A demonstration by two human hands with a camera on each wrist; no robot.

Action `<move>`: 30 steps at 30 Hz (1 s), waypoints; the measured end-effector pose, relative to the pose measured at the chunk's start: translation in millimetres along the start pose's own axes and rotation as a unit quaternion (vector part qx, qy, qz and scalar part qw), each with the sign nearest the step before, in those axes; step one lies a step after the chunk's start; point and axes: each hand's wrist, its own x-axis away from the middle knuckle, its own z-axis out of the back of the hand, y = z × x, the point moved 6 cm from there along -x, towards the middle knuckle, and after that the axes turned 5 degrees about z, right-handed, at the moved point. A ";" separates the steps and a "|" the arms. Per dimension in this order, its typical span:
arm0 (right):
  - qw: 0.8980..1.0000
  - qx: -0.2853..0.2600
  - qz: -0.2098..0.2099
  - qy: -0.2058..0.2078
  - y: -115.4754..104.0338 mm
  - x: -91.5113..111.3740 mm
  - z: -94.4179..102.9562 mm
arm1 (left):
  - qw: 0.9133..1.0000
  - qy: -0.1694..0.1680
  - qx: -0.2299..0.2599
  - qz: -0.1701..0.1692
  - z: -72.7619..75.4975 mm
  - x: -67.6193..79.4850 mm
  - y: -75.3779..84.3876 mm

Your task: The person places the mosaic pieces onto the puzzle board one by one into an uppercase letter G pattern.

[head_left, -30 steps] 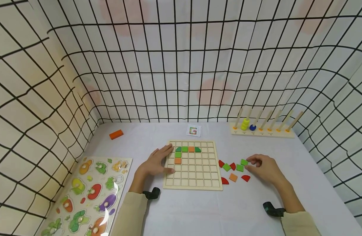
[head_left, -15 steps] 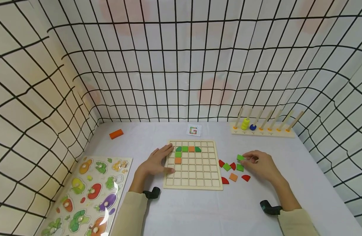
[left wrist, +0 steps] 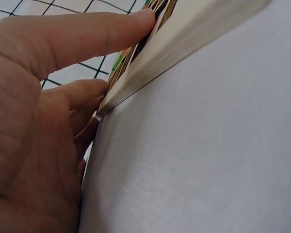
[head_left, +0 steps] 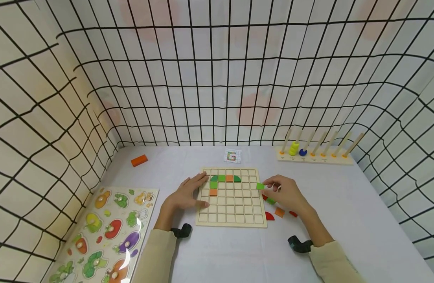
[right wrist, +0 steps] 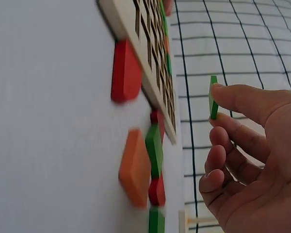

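Currently a green tile (head_left: pixel 260 186) is hanging aloft by the right edge of the gridded board (head_left: pixel 238 210), the right hand (head_left: pixel 287 194) pinching it thumb-to-finger, seemingly leaving most edges free; the left hand (head_left: pixel 186 194), loosely spread, is touching the opposite edge, probably steadying it; a small card (head_left: pixel 232 156) is lying beyond.

Card (head_left: pixel 232 156) behind the grid board (head_left: pixel 234 209)

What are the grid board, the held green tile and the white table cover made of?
Grid board: probably bare wood, matte; pale tan with brown-edged cells.
Green tile: painted wood or plastic, can't tell; smooth, even colour, no grain visible.
White table cover: likely fabric, matte; faint texture up close.
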 end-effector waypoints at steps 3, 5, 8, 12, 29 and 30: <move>1.000 -0.015 0.009 -0.010 -8.9 -5.5 -12.7 | 1.000 -0.001 0.004 -0.006 1.0 0.9 1.7; 0.999 -0.027 0.019 -0.017 -14.7 -8.7 -20.9 | 1.000 -0.002 0.005 -0.008 1.5 1.3 2.0; 0.998 -0.037 0.034 -0.025 -24.4 -12.4 -31.8 | 1.000 -0.001 0.005 -0.010 2.2 1.6 2.2; 0.997 -0.049 0.048 -0.033 -35.5 -17.2 -47.3 | 1.000 0.000 0.001 -0.009 2.0 0.8 1.1; 0.992 -0.053 0.066 -0.089 -70.5 -29.3 -102.3 | 1.000 0.000 -0.001 -0.004 0.8 0.4 1.2; 0.992 -0.051 0.067 -0.091 -71.9 -29.6 -104.9 | 1.000 0.001 0.000 -0.005 0.8 0.3 1.2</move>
